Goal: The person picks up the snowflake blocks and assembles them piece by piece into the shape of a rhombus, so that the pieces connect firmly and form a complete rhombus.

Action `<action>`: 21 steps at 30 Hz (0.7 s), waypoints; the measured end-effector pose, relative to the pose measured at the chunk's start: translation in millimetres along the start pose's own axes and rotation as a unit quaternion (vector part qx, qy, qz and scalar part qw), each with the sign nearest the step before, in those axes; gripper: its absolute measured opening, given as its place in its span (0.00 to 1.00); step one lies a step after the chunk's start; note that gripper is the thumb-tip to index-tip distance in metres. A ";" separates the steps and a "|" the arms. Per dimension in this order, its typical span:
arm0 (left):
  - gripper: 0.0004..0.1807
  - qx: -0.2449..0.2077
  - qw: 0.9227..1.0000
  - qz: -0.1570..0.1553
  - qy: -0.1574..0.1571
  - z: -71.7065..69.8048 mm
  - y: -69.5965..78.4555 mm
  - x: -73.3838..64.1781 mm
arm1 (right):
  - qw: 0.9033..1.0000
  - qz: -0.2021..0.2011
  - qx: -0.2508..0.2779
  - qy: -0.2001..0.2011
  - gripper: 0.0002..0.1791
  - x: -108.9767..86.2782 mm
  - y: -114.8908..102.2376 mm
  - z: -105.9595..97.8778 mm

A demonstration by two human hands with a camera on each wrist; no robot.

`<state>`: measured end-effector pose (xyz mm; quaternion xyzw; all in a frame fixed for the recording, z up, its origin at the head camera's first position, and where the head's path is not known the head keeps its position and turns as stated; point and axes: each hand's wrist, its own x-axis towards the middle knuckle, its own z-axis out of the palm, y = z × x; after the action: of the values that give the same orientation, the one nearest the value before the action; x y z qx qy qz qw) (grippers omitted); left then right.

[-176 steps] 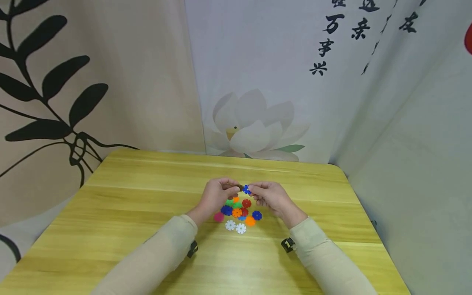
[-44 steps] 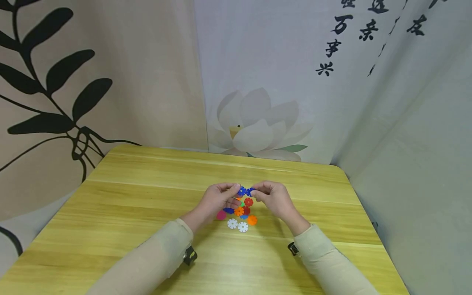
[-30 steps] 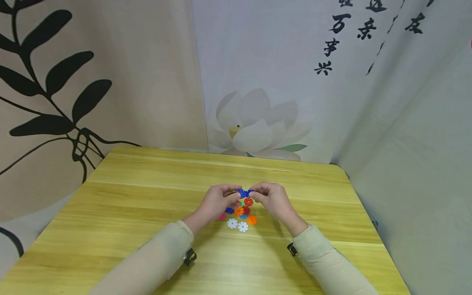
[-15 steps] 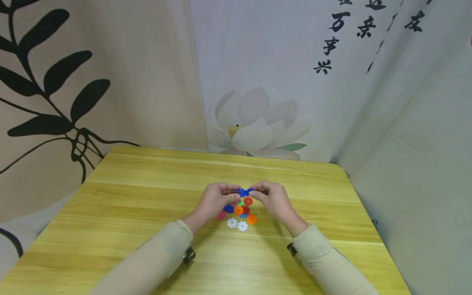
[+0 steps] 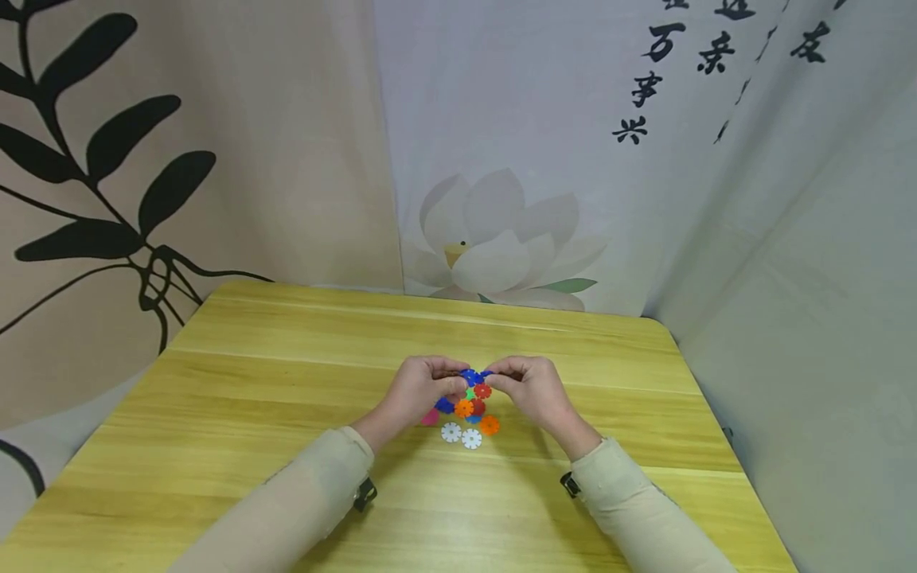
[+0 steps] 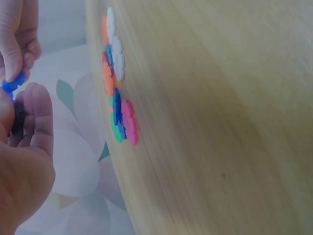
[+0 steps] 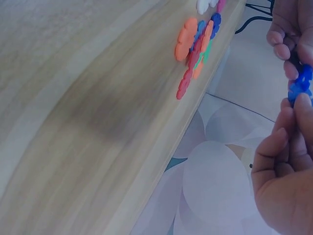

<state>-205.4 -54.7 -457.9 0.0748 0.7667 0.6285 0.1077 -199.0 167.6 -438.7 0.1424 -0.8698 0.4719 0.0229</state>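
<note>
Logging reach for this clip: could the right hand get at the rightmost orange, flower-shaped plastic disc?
Probably yes: nothing covers the orange disc, though the right hand pinches a blue, notched plastic piece.

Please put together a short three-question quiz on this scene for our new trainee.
1. Multiple choice: what colour is the flower-shaped piece pinched by the right hand?
A) Red
B) Blue
C) White

2. True or false: the pink piece lies on the table, not in a hand.

3. Count: how many white pieces lie at the near edge of the pile in the head view?

Key: 1. B; 2. True; 3. Two.
</note>
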 end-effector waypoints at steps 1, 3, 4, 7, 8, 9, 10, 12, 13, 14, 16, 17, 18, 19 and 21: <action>0.13 0.001 1.000 0.000 -0.001 0.0 0.5 -0.3 | 1.000 -0.001 0.000 0.000 0.02 -0.1 -0.1 -0.1; 0.12 0.003 1.000 0.001 0.000 0.3 1.8 -0.9 | 1.000 -0.003 -0.001 -0.001 0.02 -0.4 -0.9 -0.1; 0.12 0.006 1.000 0.003 0.001 0.6 2.1 -0.9 | 1.000 -0.003 0.000 -0.002 0.02 -0.6 -1.2 -0.1; 0.12 0.009 1.000 0.008 0.003 1.5 3.1 -1.0 | 1.000 -0.005 0.001 -0.004 0.02 -1.0 -1.5 0.3; 0.12 0.008 1.000 0.010 0.003 1.8 3.3 -0.9 | 1.000 -0.005 0.001 -0.004 0.03 -1.2 -1.6 0.5; 0.12 0.007 1.000 0.011 0.003 2.1 3.4 -0.7 | 1.000 -0.005 0.002 -0.004 0.03 -1.4 -1.6 0.7; 0.12 0.007 1.000 0.013 0.003 2.3 3.2 -0.4 | 1.000 -0.005 0.003 -0.003 0.03 -1.4 -1.3 1.0; 0.12 0.005 1.000 0.012 0.004 2.6 3.3 -0.1 | 1.000 -0.005 0.002 -0.001 0.03 -1.7 -1.2 1.6; 0.12 0.005 1.000 0.012 0.004 2.7 3.0 0.1 | 1.000 -0.004 0.002 0.000 0.03 -1.9 -1.3 1.9; 0.12 0.005 1.000 0.012 0.005 2.7 2.8 0.2 | 1.000 -0.003 0.002 0.000 0.03 -1.8 -1.1 2.4; 0.12 0.008 1.000 0.012 0.007 2.8 2.3 0.3 | 1.000 -0.003 0.001 0.001 0.03 -2.0 -1.0 3.1; 0.12 0.009 1.000 0.011 0.007 2.8 2.2 0.4 | 1.000 -0.003 0.001 0.000 0.03 -2.1 -0.8 3.5; 0.12 0.011 1.000 0.011 0.007 2.8 1.9 0.5 | 1.000 -0.002 0.002 0.000 0.03 -2.2 -0.7 3.9; 0.12 0.012 1.000 0.011 0.008 2.8 1.7 0.6 | 1.000 -0.001 0.003 -0.001 0.03 -2.4 -0.7 4.2; 0.12 0.011 1.000 0.011 0.008 2.9 1.5 0.6 | 1.000 0.001 0.005 -0.002 0.03 -2.7 -0.7 4.8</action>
<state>-205.2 -51.5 -457.0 0.0792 0.7734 0.6219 0.0939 -195.8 163.9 -441.2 0.1429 -0.8676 0.4759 0.0203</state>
